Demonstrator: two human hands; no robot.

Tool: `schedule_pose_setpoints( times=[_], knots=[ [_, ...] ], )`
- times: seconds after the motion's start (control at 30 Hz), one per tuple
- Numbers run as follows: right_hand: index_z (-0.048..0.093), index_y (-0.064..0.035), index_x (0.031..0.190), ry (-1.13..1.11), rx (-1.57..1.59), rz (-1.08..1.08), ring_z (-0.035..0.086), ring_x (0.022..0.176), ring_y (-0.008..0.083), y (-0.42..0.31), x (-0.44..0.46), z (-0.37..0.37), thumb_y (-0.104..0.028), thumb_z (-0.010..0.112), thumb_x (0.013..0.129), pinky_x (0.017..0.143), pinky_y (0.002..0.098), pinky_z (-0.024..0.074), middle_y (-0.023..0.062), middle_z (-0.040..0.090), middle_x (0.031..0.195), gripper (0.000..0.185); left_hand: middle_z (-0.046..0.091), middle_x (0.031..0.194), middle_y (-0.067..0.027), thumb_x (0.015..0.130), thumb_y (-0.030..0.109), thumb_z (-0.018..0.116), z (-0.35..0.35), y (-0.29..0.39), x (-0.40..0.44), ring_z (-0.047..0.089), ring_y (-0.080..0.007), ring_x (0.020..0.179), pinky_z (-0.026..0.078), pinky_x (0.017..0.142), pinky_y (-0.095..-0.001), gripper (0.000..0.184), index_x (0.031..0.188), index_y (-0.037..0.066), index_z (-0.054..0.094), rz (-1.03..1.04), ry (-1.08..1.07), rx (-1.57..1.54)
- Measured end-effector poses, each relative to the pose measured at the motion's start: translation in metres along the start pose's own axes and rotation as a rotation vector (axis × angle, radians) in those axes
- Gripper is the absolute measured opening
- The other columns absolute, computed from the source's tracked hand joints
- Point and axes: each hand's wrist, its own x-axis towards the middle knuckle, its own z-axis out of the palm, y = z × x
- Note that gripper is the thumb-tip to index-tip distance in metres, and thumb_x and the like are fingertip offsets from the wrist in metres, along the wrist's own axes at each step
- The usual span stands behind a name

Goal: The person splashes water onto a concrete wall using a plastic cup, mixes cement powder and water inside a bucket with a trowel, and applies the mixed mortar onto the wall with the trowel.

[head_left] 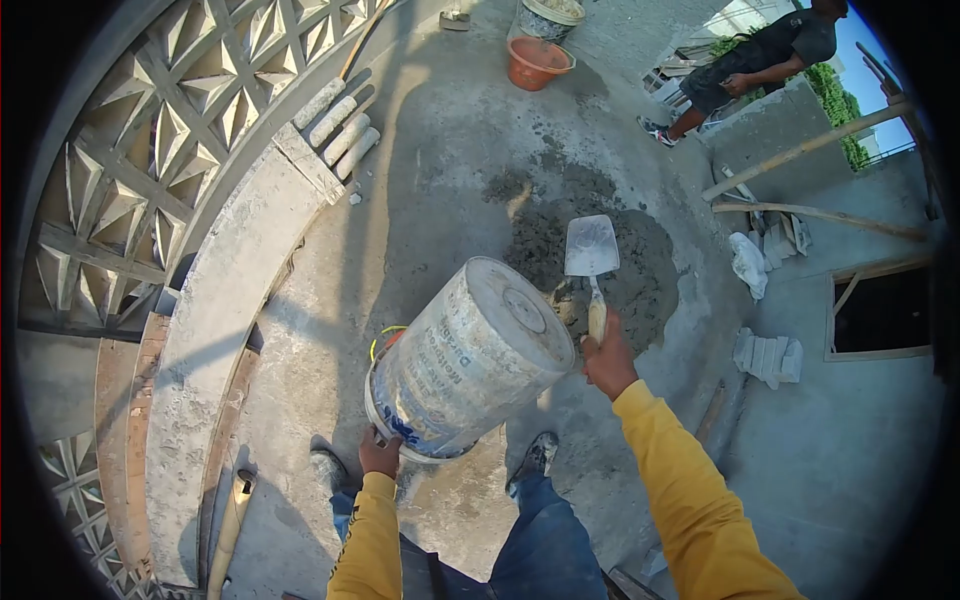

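Observation:
A mortar-stained white bucket (pixel 455 350) is tipped over in front of me, its round base facing up and away and its rim toward my body. My left hand (pixel 379 452) grips the bucket at its rim, on the near left side. In my right hand (pixel 609 357) is the wooden handle of a trowel (pixel 591 246), its flat blade pointing away from me. The blade is over a patch of wet mortar (pixel 645 270) spread on the concrete floor. The inside of the bucket is hidden from view.
An orange basin (pixel 538 64) stands at the far end beside another bucket (pixel 548 18). A person (pixel 765 65) stands at the upper right. To the left runs a concrete ledge (pixel 215 370) along a patterned block wall (pixel 150 150). Wooden poles (pixel 810 150) lean at right.

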Motion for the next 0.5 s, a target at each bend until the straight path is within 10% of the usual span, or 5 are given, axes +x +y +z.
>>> schedule_pose_setpoints(
  times=[0.07, 0.17, 0.2, 0.37, 0.5],
  knots=[
    [0.033, 0.0037, 0.148, -0.335, -0.089, 0.188, 0.070, 0.081, 0.0343, -0.038, -0.015, -0.005, -0.008, 0.060, 0.089, 0.066, 0.0404, 0.0564, 0.0245, 0.068, 0.106, 0.066, 0.067, 0.123, -0.0245, 0.077, 0.015, 0.081, 0.000, 0.023, -0.006, 0.070, -0.0307, 0.106, 0.058, 0.087, -0.0375, 0.067, 0.133, -0.010, 0.054, -0.027, -0.020, -0.018],
    [0.043, 0.0043, 0.140, 0.039, 0.105, 0.044, 0.064, 0.065, 0.0228, 0.005, 0.022, -0.005, -0.006, 0.059, 0.087, 0.050, 0.0356, 0.0515, 0.0162, 0.067, 0.097, 0.056, 0.066, 0.124, -0.0248, 0.077, 0.016, 0.083, -0.003, 0.008, -0.006, 0.070, -0.0313, 0.107, 0.057, 0.089, -0.0392, 0.063, 0.129, -0.008, 0.057, 0.005, 0.024, 0.024],
    [0.048, 0.0031, 0.133, 0.048, 0.182, 0.118, 0.062, 0.064, 0.0207, 0.006, 0.033, -0.004, -0.007, 0.060, 0.087, 0.052, 0.0352, 0.0505, 0.0130, 0.065, 0.094, 0.048, 0.065, 0.128, -0.0174, 0.083, 0.005, 0.079, -0.002, -0.007, -0.001, 0.070, -0.0185, 0.085, 0.054, 0.061, -0.0293, 0.066, 0.140, -0.008, 0.049, 0.079, 0.018, 0.032],
    [0.058, -0.0074, 0.104, 0.032, 0.680, 0.169, 0.057, 0.067, 0.0136, 0.058, 0.112, 0.033, -0.017, 0.065, 0.091, 0.061, 0.0328, 0.0472, 0.0029, 0.059, 0.078, 0.018, 0.066, 0.123, -0.0199, 0.079, 0.007, 0.080, -0.007, 0.014, -0.008, 0.069, -0.0182, 0.083, 0.054, 0.061, -0.0296, 0.071, 0.141, -0.008, 0.048, 0.065, 0.043, 0.148],
    [0.058, -0.0039, 0.115, -0.126, 0.537, 0.169, 0.059, 0.082, 0.0166, 0.041, 0.122, 0.053, -0.016, 0.068, 0.089, 0.076, 0.0337, 0.0477, 0.0050, 0.062, 0.091, 0.030, 0.068, 0.114, -0.0152, 0.078, 0.006, 0.080, -0.020, 0.021, -0.003, 0.071, -0.0179, 0.089, 0.057, 0.068, -0.0292, 0.069, 0.139, -0.007, 0.050, -0.105, -0.096, 0.067]
  ],
)
